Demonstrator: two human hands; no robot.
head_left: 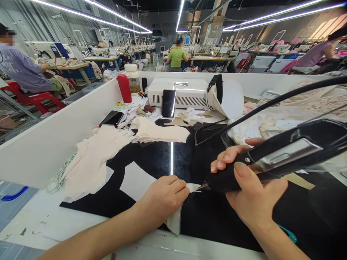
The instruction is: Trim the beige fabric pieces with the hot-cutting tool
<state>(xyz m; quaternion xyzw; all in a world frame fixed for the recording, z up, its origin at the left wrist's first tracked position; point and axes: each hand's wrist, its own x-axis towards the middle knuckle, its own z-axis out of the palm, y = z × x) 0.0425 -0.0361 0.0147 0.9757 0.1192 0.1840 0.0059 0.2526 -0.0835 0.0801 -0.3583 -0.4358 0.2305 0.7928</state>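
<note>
My right hand (252, 187) is wrapped round a black corded handheld cutter (271, 162) with a silver panel on its side. Its thin metal tip points left and meets the edge of a white fabric piece (135, 180). My left hand (165, 195) is closed over that piece, pressing it to the black mat (217, 213) just left of the tip. One corner of the fabric sticks out between hand and tip, and a strip hangs below the hand. What lies under the left fingers is hidden.
Cream fabric stacks (162, 131) lie behind my left hand. Beyond are a phone (168, 103), a white vented box (177, 92), a sun visor (230, 97), a red bottle (124, 89) and a jar (132, 79). The cutter's black cable (260, 108) arcs overhead. Teal-handled scissors (287, 234) lie by my right wrist.
</note>
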